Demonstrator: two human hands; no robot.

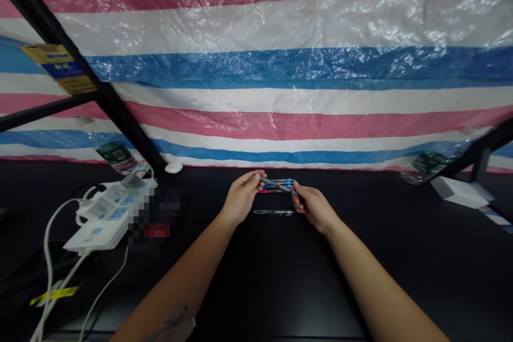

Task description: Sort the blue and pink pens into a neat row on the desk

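Observation:
Between both hands a slim grey pen (276,185) is held at a slant, its left end higher. Closed on that left end are the fingertips of my left hand (243,194). The other end sits in the pinched fingers of my right hand (312,204). Just behind the held pen, several pens with blue parts (285,181) lie side by side on the black table, along with a pink pen (266,191). Nearer to me a clear pen with dark ends (273,212) lies crosswise on the table. My fingers and the held pen partly hide the row behind.
At left stands a white power strip (108,219) with plugs and cables, beside a pixelated patch. A white oval object (173,168) lies by the black frame post. Plastic bottles (116,156) stand on both sides; a white box (459,192) is at right. Striped sheeting hangs behind.

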